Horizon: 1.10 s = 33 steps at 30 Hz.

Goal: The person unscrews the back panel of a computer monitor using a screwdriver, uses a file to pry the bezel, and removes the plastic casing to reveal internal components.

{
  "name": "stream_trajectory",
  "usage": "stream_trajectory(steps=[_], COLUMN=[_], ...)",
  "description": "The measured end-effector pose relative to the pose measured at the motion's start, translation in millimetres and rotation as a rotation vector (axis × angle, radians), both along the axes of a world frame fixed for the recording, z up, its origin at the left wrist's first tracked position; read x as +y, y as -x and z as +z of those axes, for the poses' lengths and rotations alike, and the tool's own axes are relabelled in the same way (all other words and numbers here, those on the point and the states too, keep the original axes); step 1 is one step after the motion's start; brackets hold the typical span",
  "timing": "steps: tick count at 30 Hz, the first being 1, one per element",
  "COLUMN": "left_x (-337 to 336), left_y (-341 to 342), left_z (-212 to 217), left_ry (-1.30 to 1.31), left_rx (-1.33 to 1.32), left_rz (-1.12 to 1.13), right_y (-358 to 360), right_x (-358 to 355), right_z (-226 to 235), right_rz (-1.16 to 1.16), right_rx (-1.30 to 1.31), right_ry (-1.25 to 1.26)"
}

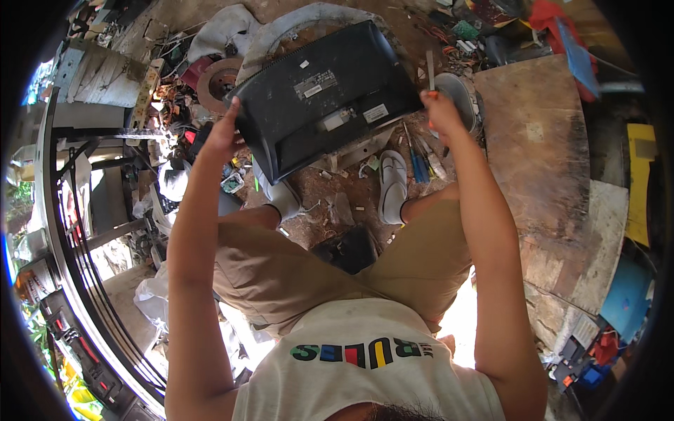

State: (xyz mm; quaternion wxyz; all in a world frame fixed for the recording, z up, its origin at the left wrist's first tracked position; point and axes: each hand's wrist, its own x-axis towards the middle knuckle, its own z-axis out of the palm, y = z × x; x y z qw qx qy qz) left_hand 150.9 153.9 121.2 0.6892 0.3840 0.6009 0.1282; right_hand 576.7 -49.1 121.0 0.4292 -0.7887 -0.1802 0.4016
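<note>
A black flat-screen monitor (pixel 326 95) is tilted in front of me, its back casing with labels facing up. My left hand (pixel 225 130) is closed on its left edge, thumb on top and fingers hidden behind the casing. At the monitor's right edge, my right hand (pixel 442 114) is closed round an orange-handled tool with a flat metal blade (pixel 430 70) pointing away from me. Whether that hand also grips the casing I cannot tell. Below the monitor, between my feet, blue-handled screwdrivers (pixel 419 167) lie on the ground.
A grey bucket (pixel 460 102) stands beside my right hand. Behind the monitor is a pale rounded slab (pixel 281 24), with a rusty disc (pixel 216 83) to its left. A wooden board (pixel 533 140) lies at the right; a metal frame (pixel 67 231) runs along the left. Scrap litters the ground.
</note>
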Motion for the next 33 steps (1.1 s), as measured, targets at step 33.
stream_trajectory(steps=[33], left_x=[-126.6], left_y=[-28.2], left_z=[178.3], left_ry=[-0.71], left_rx=[-0.646], left_rz=[0.248], right_y=[1.0], right_x=[-76.7], right_z=[28.5], right_rz=[-0.211], right_rx=[0.505], right_ry=[-0.355])
